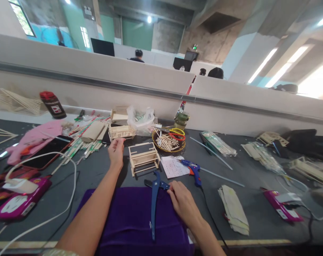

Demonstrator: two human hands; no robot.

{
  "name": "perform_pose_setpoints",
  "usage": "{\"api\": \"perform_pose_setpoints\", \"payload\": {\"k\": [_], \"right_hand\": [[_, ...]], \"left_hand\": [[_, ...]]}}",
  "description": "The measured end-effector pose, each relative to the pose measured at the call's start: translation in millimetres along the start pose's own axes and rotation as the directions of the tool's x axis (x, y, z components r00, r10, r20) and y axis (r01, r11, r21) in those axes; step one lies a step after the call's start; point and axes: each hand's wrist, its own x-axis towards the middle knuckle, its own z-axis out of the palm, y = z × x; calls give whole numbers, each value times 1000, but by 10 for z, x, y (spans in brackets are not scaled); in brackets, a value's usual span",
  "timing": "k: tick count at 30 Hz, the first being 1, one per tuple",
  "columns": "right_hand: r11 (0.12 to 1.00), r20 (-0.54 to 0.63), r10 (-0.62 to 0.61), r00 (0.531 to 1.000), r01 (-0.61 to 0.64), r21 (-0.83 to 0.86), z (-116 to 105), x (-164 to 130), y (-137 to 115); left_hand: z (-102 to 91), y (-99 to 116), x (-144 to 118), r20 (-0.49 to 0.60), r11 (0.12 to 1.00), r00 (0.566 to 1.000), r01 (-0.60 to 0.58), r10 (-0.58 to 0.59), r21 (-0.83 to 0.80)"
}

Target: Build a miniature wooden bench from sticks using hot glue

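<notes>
- Grey desk (92, 172) spread beneath.
- Left hand (116, 152) was at the frame (124, 131)'s near edge, fingertips pinched, grip unclear; thin sticks called for light pressure.
- Cutter (154, 201) lay on cloth (124, 217), its head best kept off fingers.
- Right hand (183, 201) curled at its handle, hold unclear.

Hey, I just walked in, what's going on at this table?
Someone is working among small models made of wooden sticks. Their left hand is at the near edge of one stick frame, though whether it grips it isn't clear. Their right hand is at one handle of a blue hand cutter, over a purple cloth. A second stick frame sits just beyond the cutter, with a blue glue gun off to its right.
</notes>
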Motion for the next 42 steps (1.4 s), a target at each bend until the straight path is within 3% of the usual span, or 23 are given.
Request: {"api": "perform_pose_setpoints", "payload": {"k": [4, 9, 13, 17, 20, 23, 29, 34, 36, 37, 38, 41, 42], "right_hand": [[999, 4, -51, 999, 51, -1, -79, -40, 38], [992, -122, -40, 992, 54, 111, -477, 19, 179], [983, -341, 149, 928, -100, 157, -722, 634, 359], [985, -430, 169, 887, -139, 100, -596, 1566, 611], [975, -401, 218, 890, -217, 51, -377, 2062, 780], [972, -395, 228, 890, -232, 38, -196, 2274, 885], [956, -390, 272, 880, -294, 1, -14, 2300, 934], [941, -406, 305, 861, -337, -8, -73, 2279, 843], [949, -420, 307, 854, -310, 62, -163, 2278, 730], [944, -420, 320, 849, -249, 217, -214, 2276, 649], [895, -352, 342, 871, -188, 404, -261, 2274, 551], [824, -168, 258, 952, -126, 552, -358, 2252, 187], [730, -18, 194, 981, -132, 670, -367, 2240, 60]], "left_hand": [[-13, -63, -12, 20, 999, 999, -46, 47, -18], [35, -94, 4, 22, 997, 1000, 19, -18, -76], [55, -128, 10, 14, 983, 990, 139, -139, -121], [39, -180, 14, 54, 967, 968, 249, -246, -50], [25, -225, 25, 45, 971, 970, 239, -238, -5], [29, -259, 34, 44, 976, 975, 219, -220, 11], [75, -253, -5, 79, 983, 980, 178, -182, 54], [114, -244, -33, 128, 979, 974, 174, -187, 110], [117, -259, -34, 138, 974, 970, 179, -199, 140], [116, -267, -35, 142, 970, 966, 192, -214, 151], [114, -272, -36, 146, 964, 961, 210, -234, 161], [103, -259, -34, 148, 946, 942, 274, -300, 173], [99, -244, -29, 144, 942, 937, 294, -318, 164]]}}
